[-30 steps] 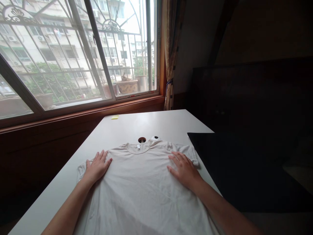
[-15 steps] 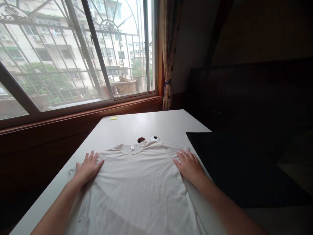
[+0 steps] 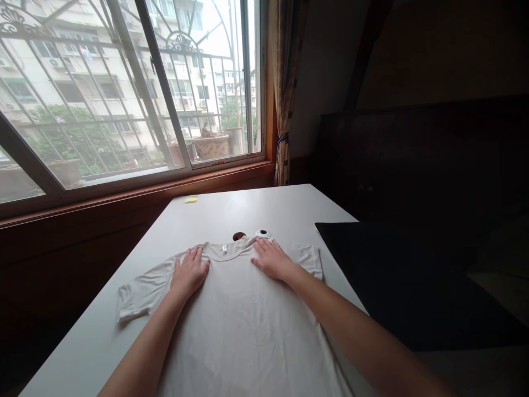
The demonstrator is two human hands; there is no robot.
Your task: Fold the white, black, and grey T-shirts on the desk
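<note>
left hand (image 3: pixel 188 275) | right hand (image 3: pixel 273 260) | both flat, apart, at t-shirt's (image 3: pixel 248 325) 11 and 1 o'clock | 10 o'clock sleeve (image 3: pixel 140 291) spread on bench (image 3: pixel 285 207)

No words or numbers can be read. A small white tag (image 3: pixel 225 249) sits inside the neck of the shirt (image 3: pixel 248 314), but it is too tiny to read. The bottom of the window frame (image 3: pixel 198 165) has little red and dark marks on it, and they are too small to read too. The yellow paper (image 3: pixel 190 199) shows no words that can be read.
</note>
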